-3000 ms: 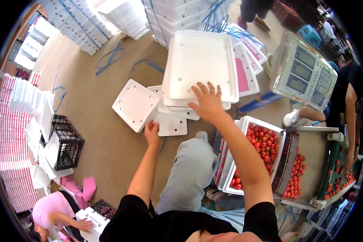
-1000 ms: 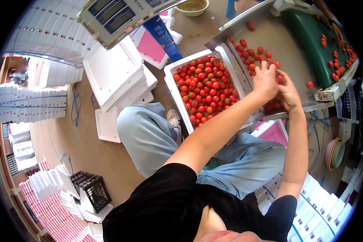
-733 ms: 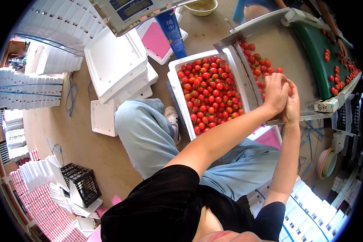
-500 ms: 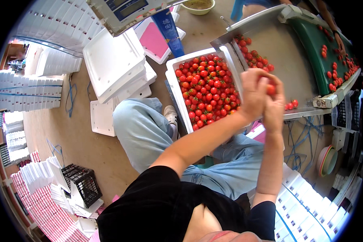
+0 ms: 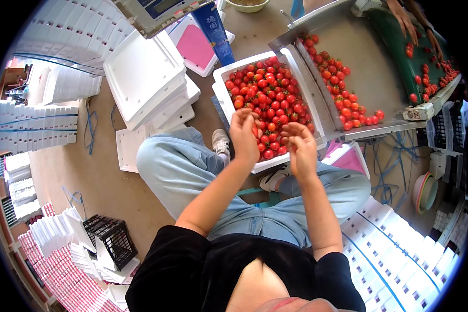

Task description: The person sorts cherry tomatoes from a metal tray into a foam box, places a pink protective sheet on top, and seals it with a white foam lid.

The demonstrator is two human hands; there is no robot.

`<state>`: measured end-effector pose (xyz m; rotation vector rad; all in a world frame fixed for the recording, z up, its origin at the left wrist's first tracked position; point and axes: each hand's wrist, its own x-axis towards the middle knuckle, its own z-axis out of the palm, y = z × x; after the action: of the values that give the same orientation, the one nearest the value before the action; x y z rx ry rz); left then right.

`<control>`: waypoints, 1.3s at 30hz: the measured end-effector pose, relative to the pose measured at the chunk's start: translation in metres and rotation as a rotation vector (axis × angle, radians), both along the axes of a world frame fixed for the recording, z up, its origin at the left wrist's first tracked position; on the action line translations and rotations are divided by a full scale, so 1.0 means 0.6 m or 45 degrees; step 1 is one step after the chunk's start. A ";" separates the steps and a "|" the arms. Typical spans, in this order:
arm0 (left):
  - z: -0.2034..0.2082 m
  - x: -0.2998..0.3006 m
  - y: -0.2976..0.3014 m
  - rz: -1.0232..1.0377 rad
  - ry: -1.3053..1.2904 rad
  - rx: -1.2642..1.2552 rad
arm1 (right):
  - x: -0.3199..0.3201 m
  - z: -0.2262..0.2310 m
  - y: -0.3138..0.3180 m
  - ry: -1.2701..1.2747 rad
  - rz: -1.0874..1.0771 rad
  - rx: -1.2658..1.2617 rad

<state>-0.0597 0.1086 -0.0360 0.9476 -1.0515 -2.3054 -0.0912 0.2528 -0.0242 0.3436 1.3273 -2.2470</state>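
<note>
A white foam box [image 5: 226, 125] full of small red tomatoes [image 5: 270, 99] with green stems stands in front of me. My left hand [image 5: 244, 138] is over its near left part, fingers curled around a tomato [image 5: 254, 130]. At the near right part of the box, my right hand [image 5: 301, 151] hovers with its fingers bent and apart, and I see nothing in it. To the right is a metal tray [image 5: 369, 67], where more tomatoes lie along its left and near edges.
A co-worker's hands [image 5: 408, 26] reach over the green belt [image 5: 387, 44], which carries tomatoes. White foam lids [image 5: 145, 73] are stacked at left. A scale display [image 5: 161, 10] on a blue post [image 5: 213, 34] stands beyond the box. A black crate [image 5: 112, 239] lies behind left.
Both my hands have moved left from the tray's edge to over the box, and have come apart. The tomatoes along the tray's edge are now in view. The co-worker's hands have shifted over the belt.
</note>
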 end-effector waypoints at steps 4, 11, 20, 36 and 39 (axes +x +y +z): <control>0.029 0.061 0.075 -0.208 -0.071 -0.685 | 0.072 0.006 -0.035 -0.206 -0.063 -0.285; 0.053 0.086 0.089 -0.392 0.083 -1.457 | 0.110 -0.040 -0.007 -0.410 -0.079 -0.810; 0.098 0.094 0.072 -0.618 0.643 -1.367 | 0.087 -0.029 0.038 -0.645 -0.172 -1.205; 0.054 0.072 0.127 -0.792 0.418 -1.548 | -0.168 0.170 0.138 0.873 -0.487 0.478; 0.042 0.068 0.106 -0.965 0.234 -1.552 | -0.084 0.140 0.086 0.998 -0.014 0.834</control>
<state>-0.0187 0.1722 -0.0106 -0.1953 -2.5138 -1.5282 -0.1415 0.3046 0.0597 -0.3731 2.4568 -1.9453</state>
